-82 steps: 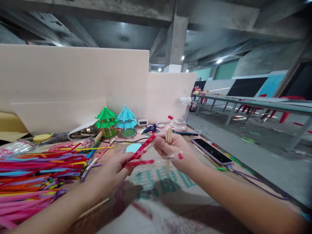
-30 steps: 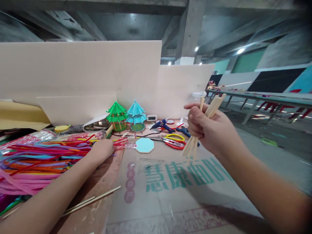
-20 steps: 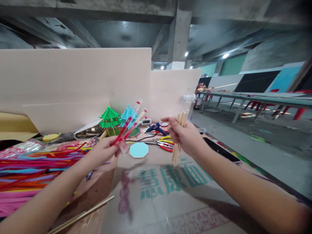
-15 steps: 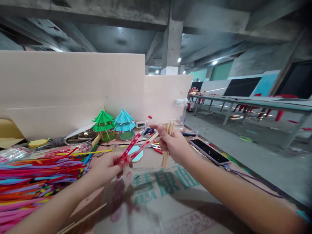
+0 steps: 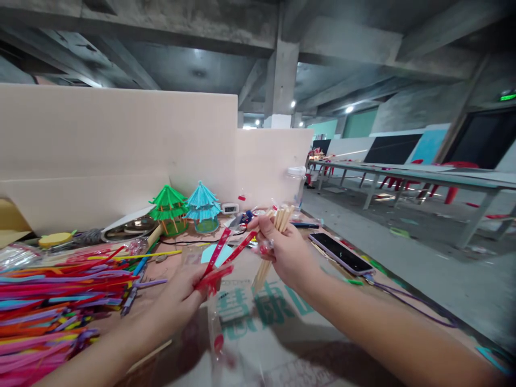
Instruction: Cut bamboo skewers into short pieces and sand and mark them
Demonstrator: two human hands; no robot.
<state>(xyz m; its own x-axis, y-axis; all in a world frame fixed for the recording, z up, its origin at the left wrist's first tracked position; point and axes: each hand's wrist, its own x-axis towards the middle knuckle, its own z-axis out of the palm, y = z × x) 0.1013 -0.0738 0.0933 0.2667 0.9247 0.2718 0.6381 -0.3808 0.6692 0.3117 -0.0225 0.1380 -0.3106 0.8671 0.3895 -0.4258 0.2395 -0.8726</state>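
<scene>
My left hand [image 5: 183, 293] is closed on a red and clear plastic wrapper [image 5: 217, 252], whose red strips stick up and whose clear part hangs below, blurred. To its right, my right hand [image 5: 292, 255] grips a bundle of thin pale wooden sticks [image 5: 284, 216] that pokes out above and below the fist. A bit of clear and red plastic touches the right fingers. Beneath both hands lies a cardboard sheet [image 5: 278, 333] printed with green characters. A light blue flat piece [image 5: 209, 253] rests just beyond the left hand.
Bundled colourful pipe cleaners [image 5: 52, 301] cover the left side. A green pagoda model [image 5: 169, 207] and a blue one [image 5: 203, 204] stand at the back against a white board [image 5: 121, 145]. A phone [image 5: 342, 253] with a purple cord lies right, near a lidded clear jar [image 5: 296, 185].
The wooden sticks and the red strips in the left hand have come apart. The right hand has tilted its bundle and moved slightly down, and the view has shifted a little.
</scene>
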